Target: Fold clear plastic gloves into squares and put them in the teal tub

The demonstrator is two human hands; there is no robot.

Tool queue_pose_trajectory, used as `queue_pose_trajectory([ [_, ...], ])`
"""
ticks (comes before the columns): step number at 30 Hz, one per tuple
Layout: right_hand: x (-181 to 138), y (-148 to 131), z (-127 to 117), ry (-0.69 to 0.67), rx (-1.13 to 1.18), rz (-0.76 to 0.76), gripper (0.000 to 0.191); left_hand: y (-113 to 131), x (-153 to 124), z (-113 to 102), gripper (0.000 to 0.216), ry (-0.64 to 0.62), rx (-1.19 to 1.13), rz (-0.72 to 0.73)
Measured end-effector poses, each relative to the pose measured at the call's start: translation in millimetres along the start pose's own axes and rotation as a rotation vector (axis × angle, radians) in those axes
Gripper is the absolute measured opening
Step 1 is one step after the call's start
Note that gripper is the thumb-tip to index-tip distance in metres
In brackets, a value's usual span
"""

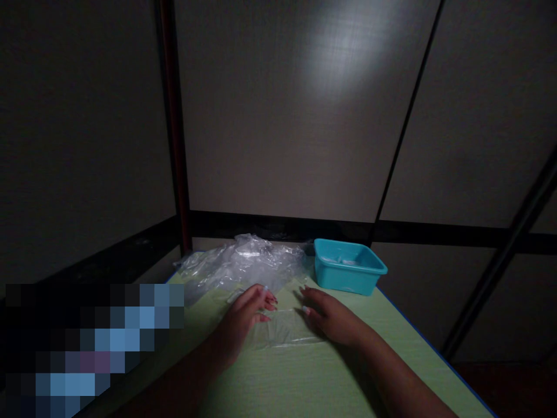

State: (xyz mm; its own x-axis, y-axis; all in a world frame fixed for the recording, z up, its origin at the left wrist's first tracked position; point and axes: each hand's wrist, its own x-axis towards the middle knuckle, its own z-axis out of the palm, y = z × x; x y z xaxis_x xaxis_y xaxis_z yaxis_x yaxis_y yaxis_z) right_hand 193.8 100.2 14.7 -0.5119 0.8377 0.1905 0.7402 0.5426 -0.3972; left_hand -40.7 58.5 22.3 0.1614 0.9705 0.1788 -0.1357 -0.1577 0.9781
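A clear plastic bag point(289, 330) lies flat on the light green table between my two hands. Over its left side is my left hand point(250, 310), fingers apart and holding nothing. My right hand point(328, 313) hovers at the bag's right side, its fingers stretched forward and spread; whether it touches the plastic I cannot tell. Just beyond the hands, a crumpled heap of clear plastic bags point(250, 261) covers the far left of the table. A turquoise plastic basin point(348, 278) stands at the far right, with something pale and clear inside that I cannot make out.
The green table point(270, 383) has a blue edge running down its right side. Dark grey wall panels point(282, 128) with black strips rise close behind it. A blurred-out patch point(117, 342) hides the area at lower left.
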Motion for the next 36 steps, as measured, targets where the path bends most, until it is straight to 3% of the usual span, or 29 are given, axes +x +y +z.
queue_pose_trajectory([
  [3, 0, -3, -2, 0.077, 0.026, 0.01, 0.048, 11, 2, -6, 0.043, -0.168, -0.511, -0.197],
  [7, 0, -5, -5, 0.083, 0.029, 0.023, 0.043, 16, 0, -9, 0.048, -0.283, -0.752, -0.247],
  [15, 0, -7, -6, 0.072, 0.034, 0.004, 0.042, 10, 0, -9, 0.058, -0.39, -0.812, -0.253],
  [26, 0, -5, -5, 0.074, 0.041, -0.01, 0.042, 14, 1, -12, 0.077, -0.368, -0.613, -0.282],
  [31, -1, -5, -5, 0.064, 0.06, -0.008, 0.041, 7, 4, -15, 0.074, -0.485, -0.756, -0.252],
  [36, -1, -4, -4, 0.073, 0.083, -0.043, 0.038, 5, 3, -16, 0.073, -0.511, -0.819, -0.262],
])
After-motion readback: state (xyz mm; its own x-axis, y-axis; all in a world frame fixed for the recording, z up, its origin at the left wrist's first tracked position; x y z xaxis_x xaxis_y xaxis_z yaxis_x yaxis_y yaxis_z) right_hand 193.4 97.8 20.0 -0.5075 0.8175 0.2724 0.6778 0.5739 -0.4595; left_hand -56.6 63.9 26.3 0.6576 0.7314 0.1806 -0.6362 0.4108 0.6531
